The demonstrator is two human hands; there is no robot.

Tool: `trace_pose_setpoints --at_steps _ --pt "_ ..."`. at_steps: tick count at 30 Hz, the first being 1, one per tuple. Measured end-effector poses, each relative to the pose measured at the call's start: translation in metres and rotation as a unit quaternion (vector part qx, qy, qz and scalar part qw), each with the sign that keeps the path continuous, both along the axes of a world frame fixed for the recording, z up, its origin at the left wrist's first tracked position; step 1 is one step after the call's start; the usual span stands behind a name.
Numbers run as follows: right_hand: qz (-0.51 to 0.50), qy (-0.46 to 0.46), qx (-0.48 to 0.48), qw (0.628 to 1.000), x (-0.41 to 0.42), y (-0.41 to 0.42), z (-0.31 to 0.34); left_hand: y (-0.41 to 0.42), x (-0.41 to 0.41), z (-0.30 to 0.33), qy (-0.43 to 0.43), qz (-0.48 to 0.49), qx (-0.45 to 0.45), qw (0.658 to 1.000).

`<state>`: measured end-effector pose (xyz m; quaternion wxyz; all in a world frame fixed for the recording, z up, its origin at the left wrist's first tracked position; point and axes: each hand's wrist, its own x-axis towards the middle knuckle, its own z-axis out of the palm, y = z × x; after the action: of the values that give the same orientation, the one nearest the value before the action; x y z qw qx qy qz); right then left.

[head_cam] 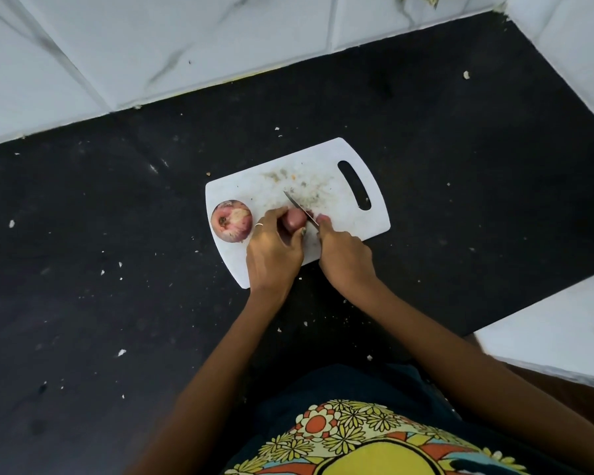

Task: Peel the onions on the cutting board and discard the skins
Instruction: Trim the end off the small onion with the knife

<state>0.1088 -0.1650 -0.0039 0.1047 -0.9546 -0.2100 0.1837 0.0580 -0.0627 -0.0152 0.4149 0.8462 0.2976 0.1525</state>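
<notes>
White board (326, 241) on black counter (117, 269). Left hand (273, 250) grips small onion (295, 218) near board's middle; right hand (343, 257) holds knife (300, 211), blade across onion's end. Second onion (231, 221), skin on, sits at board's left edge. Step, likely: trimming an end before peeling. Next: finish cut, fingers clear, then lift skin.

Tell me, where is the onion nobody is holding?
In the head view, the loose onion sits at the left end of the white cutting board, just left of the left hand.
</notes>
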Motion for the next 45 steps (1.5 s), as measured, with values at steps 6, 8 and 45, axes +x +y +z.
trace_pose_setpoints --at_steps 6,8,45 --pt "-0.005 0.012 0.006 1.000 0.003 -0.001 0.001 -0.010 -0.006 0.000 -0.015 0.012 0.007 1.000" --pt "-0.005 0.022 0.010 1.000 0.004 0.000 0.002 -0.011 -0.007 0.000 -0.016 0.010 0.011 1.000" --pt "-0.217 0.274 0.377 0.858 0.045 0.008 0.040 -0.002 -0.005 0.008 -0.109 0.022 -0.215 0.970"
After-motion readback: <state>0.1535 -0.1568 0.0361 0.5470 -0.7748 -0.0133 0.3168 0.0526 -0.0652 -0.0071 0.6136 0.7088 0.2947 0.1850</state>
